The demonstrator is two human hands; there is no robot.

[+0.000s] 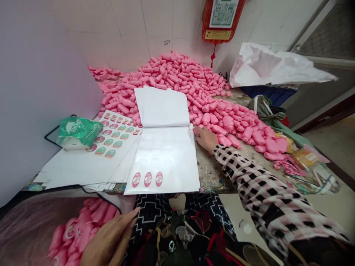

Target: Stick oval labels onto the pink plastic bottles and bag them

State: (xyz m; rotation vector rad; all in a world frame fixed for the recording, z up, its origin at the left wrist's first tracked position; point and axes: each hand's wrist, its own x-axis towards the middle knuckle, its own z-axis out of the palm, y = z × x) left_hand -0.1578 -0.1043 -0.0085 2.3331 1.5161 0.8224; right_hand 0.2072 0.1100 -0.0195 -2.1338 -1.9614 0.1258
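Observation:
My right hand (205,138) reaches across the table to the near edge of a large heap of small pink bottles (183,79); its fingers curl against the bottles beside the white sticker sheet (165,162), and what they grip is hidden. That sheet carries three pink oval labels (147,179) at its near edge. My left hand (111,238) hangs low by my lap with fingers stretched out, next to a batch of labelled pink bottles (79,231), holding nothing I can see.
More label sheets (115,133) with pink and green ovals lie to the left under a green tissue pack (78,131). A white plastic bag (273,66) and bundled cloth sit at the right. A tiled wall with a red hanging calendar (222,18) stands behind.

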